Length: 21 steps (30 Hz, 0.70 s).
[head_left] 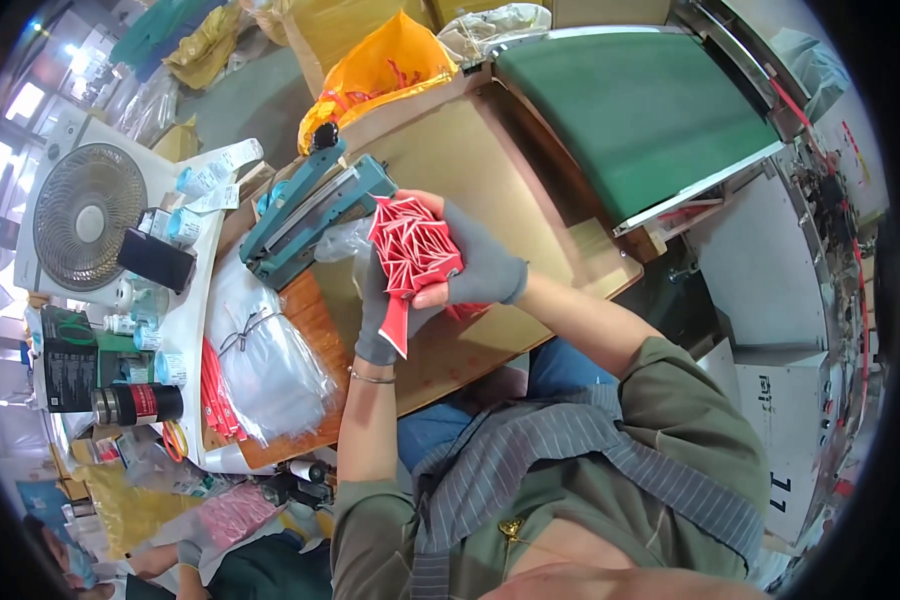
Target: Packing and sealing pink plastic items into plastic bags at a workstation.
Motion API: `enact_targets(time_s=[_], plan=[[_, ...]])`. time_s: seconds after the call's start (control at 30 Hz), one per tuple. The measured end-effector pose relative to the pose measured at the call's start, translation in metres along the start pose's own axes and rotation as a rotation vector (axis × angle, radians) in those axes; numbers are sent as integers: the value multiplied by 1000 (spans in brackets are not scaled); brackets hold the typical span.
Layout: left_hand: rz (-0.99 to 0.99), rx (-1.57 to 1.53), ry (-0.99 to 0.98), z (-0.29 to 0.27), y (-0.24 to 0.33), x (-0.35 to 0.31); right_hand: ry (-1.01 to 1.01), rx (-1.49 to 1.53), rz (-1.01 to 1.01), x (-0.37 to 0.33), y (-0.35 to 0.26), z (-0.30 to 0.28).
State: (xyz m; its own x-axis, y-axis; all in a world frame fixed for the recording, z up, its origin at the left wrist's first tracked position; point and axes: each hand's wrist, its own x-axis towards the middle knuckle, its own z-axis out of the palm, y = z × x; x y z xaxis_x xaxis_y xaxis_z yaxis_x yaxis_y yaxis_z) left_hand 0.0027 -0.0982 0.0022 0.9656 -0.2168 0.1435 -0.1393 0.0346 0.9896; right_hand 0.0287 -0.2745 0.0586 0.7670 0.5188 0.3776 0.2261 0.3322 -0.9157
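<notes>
Both my hands wear grey gloves with bare fingertips. Between them is a bundle of red folded paper pieces with white edges (412, 240), packed closely together. My right hand (482, 255) curls around its right side, fingertips at its top and thumb at its lower edge. My left hand (375, 318) closes around the left and lower side, its fingers partly hidden. One red strip (395, 325) hangs down from the bundle near my left palm. Just left of the hands stands a teal hand-operated sealer (315, 215) with a long arm. A crumpled clear bag (342, 241) lies against it.
Clear plastic bags (270, 350) and red strips (218, 390) lie left of me. A fan (90, 225), phone (157, 260) and flask (138, 403) stand farther left. Beyond are an orange bag (380, 75) and a green conveyor belt (635, 115). Another person's sleeve (270, 568) shows at lower left.
</notes>
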Motion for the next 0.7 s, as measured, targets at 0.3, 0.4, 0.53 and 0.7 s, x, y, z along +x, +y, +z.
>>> enact_targets(time_s=[0.3,0.4,0.53,0.7], plan=[[98,202,-185,-7,11,-4,7,25,-63,-5,-5,3],[-217,-429,-51,7,10,-11,70,48,20,-10,-8,25],[-195,-236,-209,22,59,-59,292,132,156,-34,-53,50],[-488,-924,-225,85,20,-112,-316,317,638,-42,-7,12]])
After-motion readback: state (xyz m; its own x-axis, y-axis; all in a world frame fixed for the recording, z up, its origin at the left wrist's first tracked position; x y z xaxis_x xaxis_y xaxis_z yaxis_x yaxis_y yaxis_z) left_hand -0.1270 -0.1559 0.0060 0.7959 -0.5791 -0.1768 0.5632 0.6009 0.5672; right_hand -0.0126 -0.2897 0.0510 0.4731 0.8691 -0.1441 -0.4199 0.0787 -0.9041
